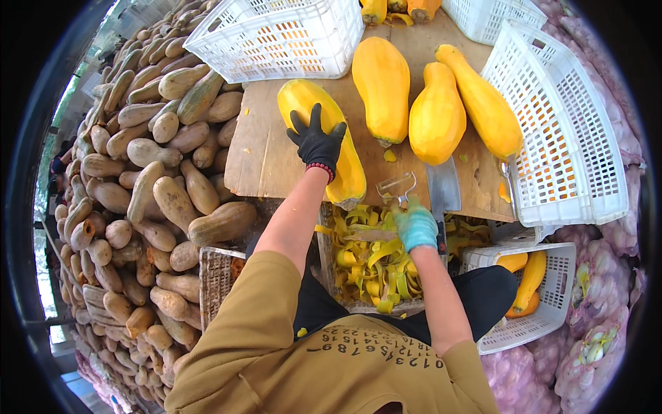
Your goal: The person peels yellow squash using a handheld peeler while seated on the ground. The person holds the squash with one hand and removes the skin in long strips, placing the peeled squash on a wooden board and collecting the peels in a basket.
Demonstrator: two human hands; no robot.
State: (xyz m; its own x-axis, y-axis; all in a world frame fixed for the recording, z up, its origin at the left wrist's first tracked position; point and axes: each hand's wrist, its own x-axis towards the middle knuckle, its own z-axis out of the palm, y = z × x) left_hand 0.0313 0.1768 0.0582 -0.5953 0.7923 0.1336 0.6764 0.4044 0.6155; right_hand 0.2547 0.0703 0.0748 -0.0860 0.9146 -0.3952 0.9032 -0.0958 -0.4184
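Observation:
My left hand (318,139), in a black glove, lies with spread fingers on top of a peeled yellow squash (344,165) at the near left of the wooden board (266,155). In my right hand (415,225), gloved in light green and slightly blurred, is a wide peeler (397,186), held at the board's near edge. Beside it a cleaver (443,186) lies with its blade on the board and its handle past the edge. Farther back rest three peeled squashes (382,88). Yellow-green peelings (380,259) fill the space below my right hand.
A white plastic crate (289,41) stands at the back left, another (558,129) tilts at the right. A lower crate (558,295) holds squashes. Unpeeled squashes (170,196) are heaped at left; mesh sacks (595,331) of bulbs lie at right. A metal tool (509,186) lies by the right crate.

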